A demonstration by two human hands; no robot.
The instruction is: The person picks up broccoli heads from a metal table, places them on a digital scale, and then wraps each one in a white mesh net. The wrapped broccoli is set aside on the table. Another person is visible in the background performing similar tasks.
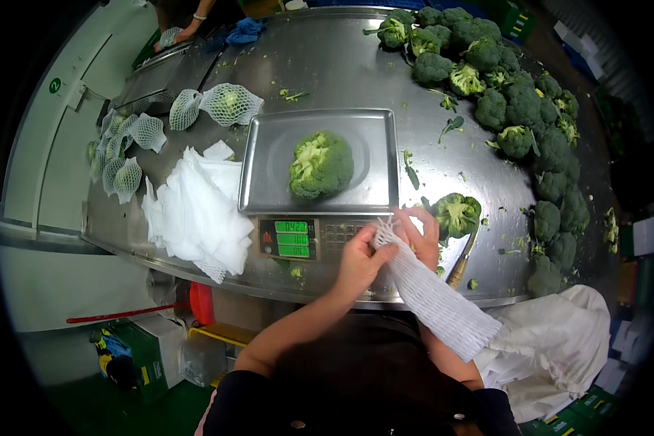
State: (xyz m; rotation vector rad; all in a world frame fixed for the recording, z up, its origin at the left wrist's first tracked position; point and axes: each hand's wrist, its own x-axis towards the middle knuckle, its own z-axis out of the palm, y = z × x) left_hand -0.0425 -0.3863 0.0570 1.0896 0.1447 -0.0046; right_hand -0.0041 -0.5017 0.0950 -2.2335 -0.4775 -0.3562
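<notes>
Both hands are at one end of a white foam net sleeve (441, 305), whose flat length hangs down to the right across my right forearm. My left hand (359, 261) pinches the sleeve's gathered end between thumb and fingers. On the other side of that end, my right hand (422, 237) grips it, partly behind the net. Just beyond them, a broccoli head (321, 165) lies on its side on the steel pan (253, 163) of a digital scale. The scale's lit green display (292, 238) faces me. A trimmed broccoli head (458, 214) rests right of my right hand.
A wooden-handled knife (460, 267) lies near the front edge. Broccoli heads (518, 103) are heaped along the right side. Left of the scale sits a pile of white net sleeves (196, 212); netted broccoli (231, 103) lies beyond. Another person's hand (185, 34) holds a netted item at far left.
</notes>
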